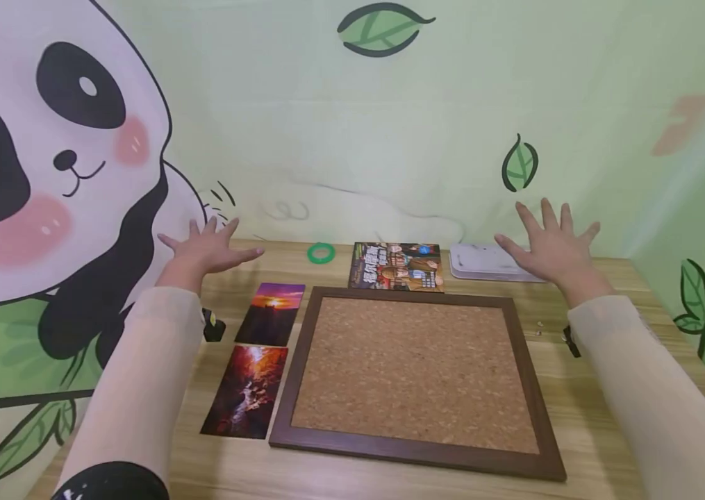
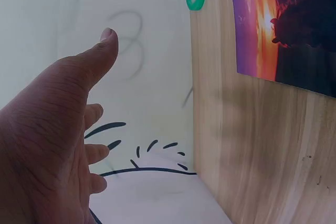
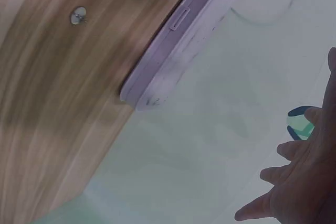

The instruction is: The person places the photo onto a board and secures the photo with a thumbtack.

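My left hand (image 1: 205, 251) is held up with fingers spread over the table's left side, near a sunset photo (image 1: 271, 312), touching nothing. My right hand (image 1: 555, 251) is likewise raised, fingers spread, in front of the pale case (image 1: 483, 261) and apart from it. Between them lies a cork board (image 1: 415, 368) in a dark brown frame. Left of it, a photo of a stream among red foliage (image 1: 247, 392) lies below the sunset one. Two metal thumbtacks (image 3: 78, 16) show in the right wrist view.
A green tape roll (image 1: 321, 253) and an illustrated booklet (image 1: 397, 267) lie along the back of the wooden table (image 1: 221, 469). Behind it stands a pale green wall (image 1: 302, 139) with a painted panda and leaves. The table's left edge runs beneath my left arm.
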`<move>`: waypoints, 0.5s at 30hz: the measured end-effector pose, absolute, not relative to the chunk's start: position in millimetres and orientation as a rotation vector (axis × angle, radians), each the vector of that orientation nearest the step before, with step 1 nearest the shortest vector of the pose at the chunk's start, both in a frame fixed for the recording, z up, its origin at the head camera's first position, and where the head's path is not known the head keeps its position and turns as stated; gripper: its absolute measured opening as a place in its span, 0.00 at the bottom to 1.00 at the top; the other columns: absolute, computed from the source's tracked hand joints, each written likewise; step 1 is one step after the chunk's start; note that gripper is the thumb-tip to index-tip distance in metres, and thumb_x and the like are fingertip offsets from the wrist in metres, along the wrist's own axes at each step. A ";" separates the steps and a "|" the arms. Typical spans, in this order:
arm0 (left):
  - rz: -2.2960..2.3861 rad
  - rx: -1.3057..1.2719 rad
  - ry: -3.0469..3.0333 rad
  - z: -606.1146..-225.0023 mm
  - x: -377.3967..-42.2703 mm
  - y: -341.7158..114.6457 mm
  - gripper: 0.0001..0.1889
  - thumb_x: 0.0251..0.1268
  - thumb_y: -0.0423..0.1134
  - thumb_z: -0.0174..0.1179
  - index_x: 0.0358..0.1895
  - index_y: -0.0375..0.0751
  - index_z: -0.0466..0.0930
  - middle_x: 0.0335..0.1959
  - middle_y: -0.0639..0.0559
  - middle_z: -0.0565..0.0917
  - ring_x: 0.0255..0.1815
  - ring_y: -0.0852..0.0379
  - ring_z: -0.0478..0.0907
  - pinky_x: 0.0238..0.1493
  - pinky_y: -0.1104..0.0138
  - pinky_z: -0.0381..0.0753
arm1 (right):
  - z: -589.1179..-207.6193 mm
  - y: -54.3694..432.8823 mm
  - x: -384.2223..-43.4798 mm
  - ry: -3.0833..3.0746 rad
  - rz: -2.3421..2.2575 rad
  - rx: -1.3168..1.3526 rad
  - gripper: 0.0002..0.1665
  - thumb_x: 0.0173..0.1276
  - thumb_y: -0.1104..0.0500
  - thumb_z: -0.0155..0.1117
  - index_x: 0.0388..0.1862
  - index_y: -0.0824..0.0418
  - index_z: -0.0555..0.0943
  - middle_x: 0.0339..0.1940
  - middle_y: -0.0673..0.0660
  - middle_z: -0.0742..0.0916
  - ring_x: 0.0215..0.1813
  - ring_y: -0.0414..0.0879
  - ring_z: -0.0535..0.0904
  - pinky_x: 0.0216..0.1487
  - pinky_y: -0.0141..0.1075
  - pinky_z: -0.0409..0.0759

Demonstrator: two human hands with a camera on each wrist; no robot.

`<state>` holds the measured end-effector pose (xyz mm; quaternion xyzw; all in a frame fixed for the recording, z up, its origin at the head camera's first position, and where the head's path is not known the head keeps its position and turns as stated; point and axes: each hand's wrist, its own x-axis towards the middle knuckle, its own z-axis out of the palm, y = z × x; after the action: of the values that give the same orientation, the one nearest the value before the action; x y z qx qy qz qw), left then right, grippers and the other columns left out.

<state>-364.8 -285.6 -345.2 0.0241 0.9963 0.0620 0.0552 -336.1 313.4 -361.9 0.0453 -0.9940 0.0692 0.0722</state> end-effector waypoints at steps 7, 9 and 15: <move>0.231 0.070 2.998 -357.9 -363.1 -292.0 0.57 0.59 0.82 0.41 0.82 0.46 0.43 0.79 0.28 0.40 0.74 0.17 0.30 0.48 0.18 0.21 | -374.8 334.1 -321.5 -2.973 0.392 0.080 0.53 0.72 0.23 0.32 0.84 0.51 0.39 0.80 0.75 0.44 0.76 0.78 0.32 0.54 0.83 0.25; 0.256 0.057 2.983 -364.3 -360.6 -296.5 0.58 0.59 0.82 0.42 0.82 0.44 0.44 0.80 0.28 0.41 0.73 0.16 0.31 0.48 0.18 0.21 | -381.7 342.8 -315.6 -2.964 0.418 0.072 0.53 0.73 0.24 0.32 0.84 0.52 0.39 0.80 0.75 0.44 0.76 0.79 0.33 0.53 0.84 0.27; 0.307 -0.008 2.887 -395.6 -356.1 -314.3 0.59 0.59 0.82 0.40 0.82 0.43 0.40 0.78 0.25 0.41 0.74 0.17 0.33 0.49 0.18 0.24 | -403.6 362.1 -300.7 -2.944 0.517 0.058 0.52 0.75 0.27 0.35 0.84 0.55 0.38 0.79 0.75 0.43 0.75 0.80 0.32 0.52 0.84 0.27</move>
<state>-356.1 -314.3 -395.6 -0.0028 0.9873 0.1051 0.1191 -300.7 362.1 -403.6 0.0192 -0.9819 0.1725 0.0760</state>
